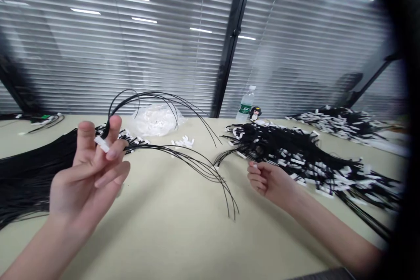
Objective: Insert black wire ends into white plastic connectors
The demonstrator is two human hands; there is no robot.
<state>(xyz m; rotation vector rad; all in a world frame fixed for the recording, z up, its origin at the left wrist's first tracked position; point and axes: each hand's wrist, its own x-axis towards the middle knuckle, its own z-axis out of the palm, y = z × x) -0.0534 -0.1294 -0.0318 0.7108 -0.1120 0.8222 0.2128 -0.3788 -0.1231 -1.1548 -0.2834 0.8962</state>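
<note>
My left hand (95, 170), raised over the table's left half, pinches a white connector (102, 144) with black wires (157, 95) that arc up and to the right. More black wires (193, 162) stretch from behind its fingers toward the middle, their ends hanging loose. My right hand (267, 181) is closed beside the right-hand pile of black wires with white connectors (295, 153). A small white piece shows between its thumb and forefinger; its shape is too small to make out.
A thick bundle of black wires (33, 166) lies at the left. Behind are a clear bag of white parts (157, 120), loose white connectors (184, 142), a water bottle (246, 105) and a penguin figure (255, 113). Another wire pile (341, 122) sits at the back right.
</note>
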